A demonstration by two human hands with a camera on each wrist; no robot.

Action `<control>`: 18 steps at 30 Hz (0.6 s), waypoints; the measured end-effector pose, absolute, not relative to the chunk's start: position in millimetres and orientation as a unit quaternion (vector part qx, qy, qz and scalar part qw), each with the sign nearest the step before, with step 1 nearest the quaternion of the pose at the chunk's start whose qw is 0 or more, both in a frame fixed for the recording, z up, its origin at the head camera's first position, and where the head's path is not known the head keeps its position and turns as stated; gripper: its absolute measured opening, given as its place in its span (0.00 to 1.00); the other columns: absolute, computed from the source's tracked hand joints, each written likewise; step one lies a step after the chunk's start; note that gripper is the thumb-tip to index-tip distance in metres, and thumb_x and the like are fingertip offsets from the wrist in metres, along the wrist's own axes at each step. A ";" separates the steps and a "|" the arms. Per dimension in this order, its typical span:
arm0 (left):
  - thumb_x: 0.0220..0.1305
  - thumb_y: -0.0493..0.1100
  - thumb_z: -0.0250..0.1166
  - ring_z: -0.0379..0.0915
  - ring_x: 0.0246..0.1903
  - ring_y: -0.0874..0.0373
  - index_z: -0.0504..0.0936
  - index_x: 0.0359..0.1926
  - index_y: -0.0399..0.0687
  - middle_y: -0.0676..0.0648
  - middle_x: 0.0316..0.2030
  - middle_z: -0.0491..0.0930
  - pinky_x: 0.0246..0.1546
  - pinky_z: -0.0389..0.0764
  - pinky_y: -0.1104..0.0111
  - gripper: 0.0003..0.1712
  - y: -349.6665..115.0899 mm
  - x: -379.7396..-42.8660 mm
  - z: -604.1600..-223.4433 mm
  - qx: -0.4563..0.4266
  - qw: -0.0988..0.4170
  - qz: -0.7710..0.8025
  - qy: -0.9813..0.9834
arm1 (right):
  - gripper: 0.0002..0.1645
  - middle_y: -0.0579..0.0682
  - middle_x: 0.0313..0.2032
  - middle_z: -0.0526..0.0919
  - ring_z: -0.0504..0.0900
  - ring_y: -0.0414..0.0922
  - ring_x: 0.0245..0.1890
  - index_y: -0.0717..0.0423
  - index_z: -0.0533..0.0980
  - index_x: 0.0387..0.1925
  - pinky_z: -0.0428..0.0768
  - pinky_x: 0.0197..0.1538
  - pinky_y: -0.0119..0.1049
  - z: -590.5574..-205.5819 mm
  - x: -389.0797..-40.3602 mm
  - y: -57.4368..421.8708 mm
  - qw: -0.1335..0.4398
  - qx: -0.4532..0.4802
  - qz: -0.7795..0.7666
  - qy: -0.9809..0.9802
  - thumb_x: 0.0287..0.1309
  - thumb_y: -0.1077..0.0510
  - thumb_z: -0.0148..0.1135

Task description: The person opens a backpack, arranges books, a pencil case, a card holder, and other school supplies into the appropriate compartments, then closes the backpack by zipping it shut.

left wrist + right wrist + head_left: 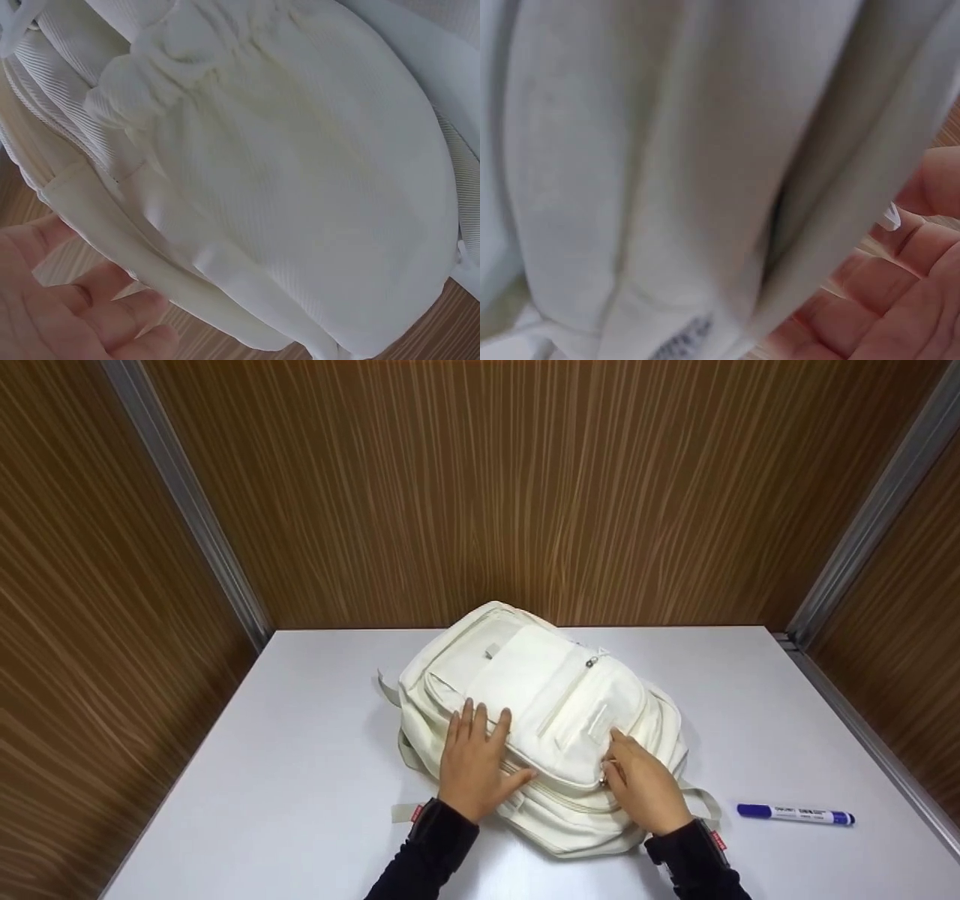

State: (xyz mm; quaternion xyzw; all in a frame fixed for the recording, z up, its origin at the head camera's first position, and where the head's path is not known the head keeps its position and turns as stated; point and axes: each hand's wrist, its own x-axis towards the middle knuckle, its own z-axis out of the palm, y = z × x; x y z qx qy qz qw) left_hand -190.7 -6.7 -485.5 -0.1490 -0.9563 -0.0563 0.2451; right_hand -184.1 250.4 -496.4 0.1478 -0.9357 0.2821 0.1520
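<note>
A cream-white backpack (pixel 517 664) lies front side up and tilted on the white table. My left hand (pixel 476 769) rests on the edge of its front pocket, fingers spread and straight. In the left wrist view that hand's fingers (pixel 124 319) lie along the bag's edge beside a gathered side pocket (pixel 300 180). Near the pocket's lower right corner, my right hand (pixel 646 791) pinches a small zipper pull (pixel 890 217) between thumb and index finger. The other fingers of the right hand lie against the fabric. Another zipper pull (pixel 591 662) sits higher on the front.
A blue-capped whiteboard marker (pixel 795 814) lies to the right of the backpack. Loose straps stick out at the bag's left and right sides, one strap (pixel 405 813) by the left wrist. Wood-patterned panels (pixel 480 495) enclose the white table (pixel 300 750) at the back and sides.
</note>
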 end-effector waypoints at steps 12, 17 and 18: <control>0.51 0.81 0.54 0.60 0.69 0.40 0.67 0.69 0.51 0.33 0.64 0.69 0.71 0.57 0.46 0.54 13.0 -176.7 -490.3 -0.126 0.260 -0.017 -0.957 | 0.08 0.66 0.62 0.74 0.72 0.65 0.63 0.54 0.74 0.28 0.66 0.68 0.58 -498.5 -195.1 261.8 0.164 0.147 0.290 -0.931 0.59 0.68 0.60; 0.58 0.73 0.56 0.64 0.67 0.39 0.69 0.68 0.53 0.35 0.61 0.73 0.70 0.59 0.45 0.45 13.9 -171.3 -487.8 -0.148 0.270 -0.002 -0.951 | 0.06 0.68 0.58 0.77 0.75 0.67 0.59 0.55 0.76 0.27 0.71 0.62 0.62 -495.5 -189.8 267.6 0.208 0.139 0.261 -0.932 0.56 0.66 0.63; 0.59 0.71 0.56 0.64 0.67 0.39 0.69 0.68 0.53 0.36 0.61 0.73 0.70 0.60 0.45 0.43 12.6 -171.9 -486.2 -0.152 0.267 -0.005 -0.952 | 0.05 0.67 0.56 0.78 0.76 0.67 0.56 0.55 0.76 0.28 0.72 0.59 0.62 -494.2 -187.8 268.1 0.217 0.138 0.255 -0.932 0.56 0.66 0.63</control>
